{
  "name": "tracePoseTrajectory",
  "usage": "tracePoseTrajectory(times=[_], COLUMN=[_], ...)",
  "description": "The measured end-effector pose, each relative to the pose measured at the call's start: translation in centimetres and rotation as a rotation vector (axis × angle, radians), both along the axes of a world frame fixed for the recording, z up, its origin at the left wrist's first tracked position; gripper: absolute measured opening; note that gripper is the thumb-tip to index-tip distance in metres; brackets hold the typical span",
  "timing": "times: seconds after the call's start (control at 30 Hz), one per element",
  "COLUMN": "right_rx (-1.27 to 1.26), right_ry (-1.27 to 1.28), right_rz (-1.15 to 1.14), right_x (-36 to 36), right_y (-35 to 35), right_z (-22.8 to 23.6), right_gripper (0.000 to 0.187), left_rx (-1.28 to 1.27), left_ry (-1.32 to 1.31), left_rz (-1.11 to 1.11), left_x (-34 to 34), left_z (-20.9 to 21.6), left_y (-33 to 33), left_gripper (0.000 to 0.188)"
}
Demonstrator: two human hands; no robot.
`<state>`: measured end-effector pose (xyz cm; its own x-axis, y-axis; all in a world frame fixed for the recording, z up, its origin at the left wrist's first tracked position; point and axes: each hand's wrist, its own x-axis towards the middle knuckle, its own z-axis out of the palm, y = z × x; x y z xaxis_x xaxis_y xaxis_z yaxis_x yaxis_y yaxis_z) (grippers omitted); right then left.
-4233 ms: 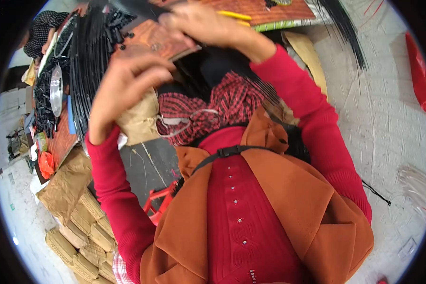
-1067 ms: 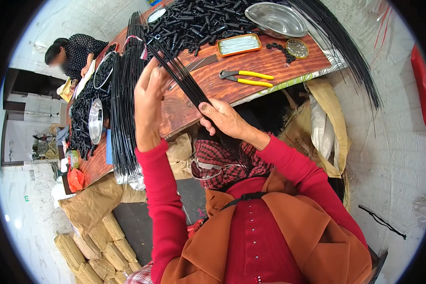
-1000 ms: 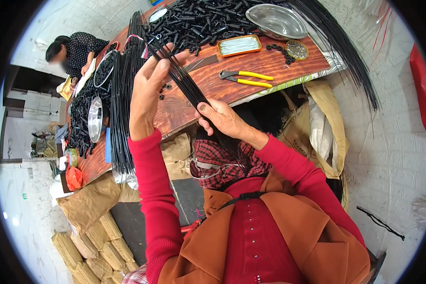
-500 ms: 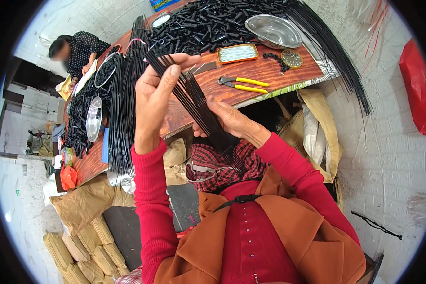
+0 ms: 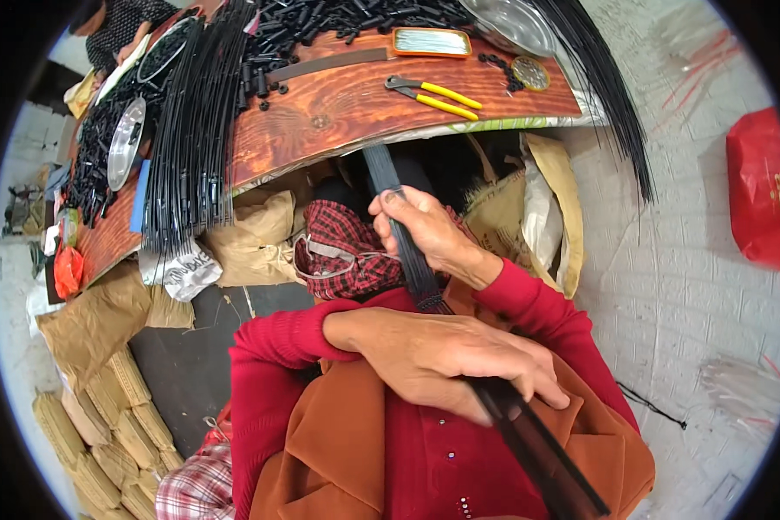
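A long bundle of thin black rods (image 5: 412, 264) slants across my lap, from the table's edge down to my lower right. Around its upper part, my right hand (image 5: 433, 232) is closed. Lower down, in front of my chest, my left hand (image 5: 451, 357) is closed over the same bundle, fingers bent round it and thumb side partly hidden. Past that hand the rods spread into a flat, dark, slightly blurred band (image 5: 542, 455). On the table, nippers with yellow handles (image 5: 433, 97) lie apart from both hands.
Black rods (image 5: 191, 139) hang over the wooden table's (image 5: 312, 121) left side, and more (image 5: 602, 87) at its right. Beyond the nippers are a tin of thin pins (image 5: 432, 42), a metal bowl (image 5: 516, 24) and small black parts (image 5: 321, 17). Another person (image 5: 117, 35) sits far left.
The bundle has dropped from above the table edge to my lap and now points to the lower right. My left hand has come down and across my body. The view has tilted lower.
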<state>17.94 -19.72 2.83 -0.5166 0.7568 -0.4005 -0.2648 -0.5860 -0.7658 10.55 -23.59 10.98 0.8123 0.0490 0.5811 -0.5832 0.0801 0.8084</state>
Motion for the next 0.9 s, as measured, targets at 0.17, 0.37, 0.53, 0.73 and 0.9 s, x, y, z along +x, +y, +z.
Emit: tracePoseTrajectory(times=[0.17, 0.37, 0.53, 0.73, 0.9], right_rx=[0.108, 0.158, 0.282, 0.248, 0.306], right_ry=[-0.013, -0.005, -0.017, -0.036, 0.07], right_rz=[0.058, 0.048, 0.082, 0.133, 0.121], right_x=[-0.5, 0.3, 0.5, 0.5, 2.1], right_y=[-1.8, -3.1, -2.5, -2.1, 1.5], right_z=[0.6, 0.7, 0.8, 0.5, -0.2], right_gripper=[0.032, 0.031, 0.03, 0.03, 0.032], left_rx=[-0.172, -0.66, -0.713, -0.779, -0.74], left_ry=[0.088, 0.701, 0.538, 0.376, 0.526], left_rz=[0.031, 0.892, 1.175, 1.07, 0.989], left_x=[-3.5, -11.8, -8.2, -6.5, -5.1], left_z=[-2.8, -7.7, -8.2, -7.1, -6.9], left_y=[-0.2, -1.8, 1.6, 4.1, 6.1], left_gripper=[0.085, 0.044, 0.041, 0.041, 0.038])
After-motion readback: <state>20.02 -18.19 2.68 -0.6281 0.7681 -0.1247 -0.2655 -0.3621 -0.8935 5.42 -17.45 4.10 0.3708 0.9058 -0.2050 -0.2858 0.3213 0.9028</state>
